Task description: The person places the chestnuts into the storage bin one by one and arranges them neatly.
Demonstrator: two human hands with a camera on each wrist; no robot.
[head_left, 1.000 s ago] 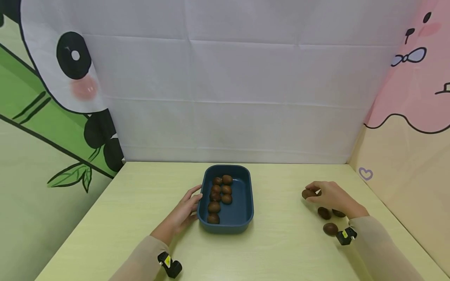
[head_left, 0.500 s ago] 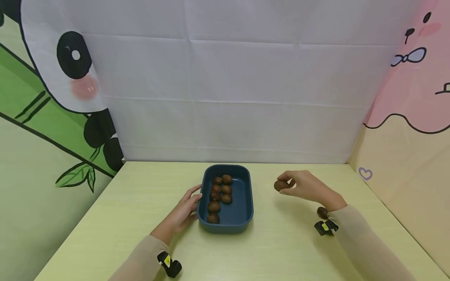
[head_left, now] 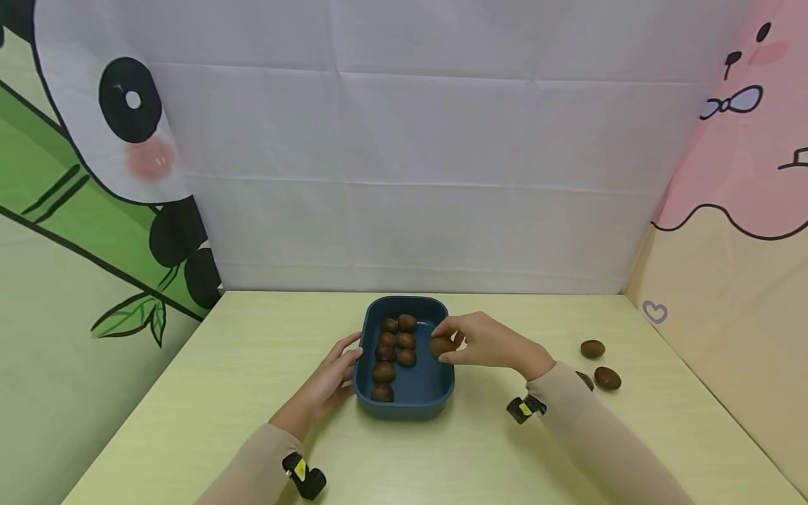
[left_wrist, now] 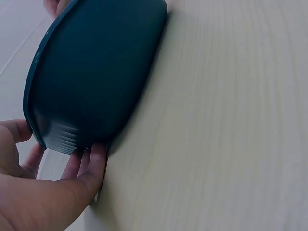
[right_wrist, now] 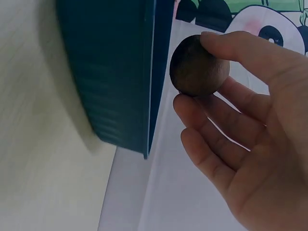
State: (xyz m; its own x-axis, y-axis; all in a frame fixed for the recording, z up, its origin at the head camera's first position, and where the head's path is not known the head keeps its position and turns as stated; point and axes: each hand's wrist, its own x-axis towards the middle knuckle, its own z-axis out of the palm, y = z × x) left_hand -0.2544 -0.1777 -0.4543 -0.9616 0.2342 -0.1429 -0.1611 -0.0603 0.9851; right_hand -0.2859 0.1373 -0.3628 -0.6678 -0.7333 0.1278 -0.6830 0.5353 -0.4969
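Note:
Over the right rim of a dark blue rectangular tub [head_left: 421,410], my right hand [head_left: 489,341] holds a brown egg-shaped fruit [head_left: 444,346]. Seen from the right wrist, the fruit [right_wrist: 198,67] is pinched between thumb and fingertips, beside the tub's outer wall [right_wrist: 108,72]. My left hand [head_left: 324,386] lies along the tub's left side. In the left wrist view, the fingertips [left_wrist: 97,153] of that hand touch the tub's outer wall [left_wrist: 91,72], from the rim down toward the table. Inside the tub, several brown fruits [head_left: 384,372] form two uneven rows on the left; the right half shows bare floor.
On the table [head_left: 252,365] to the right lie three more brown fruits [head_left: 607,379], one partly hidden behind my right sleeve [head_left: 587,414]. A white cloth wall [head_left: 429,210] rises at the table's back edge, with cartoon-printed panels on both sides.
My right hand has lifted a brown fruit from the group at the right and carried it left to the tub's right rim. The left hand and the tub have stayed put.

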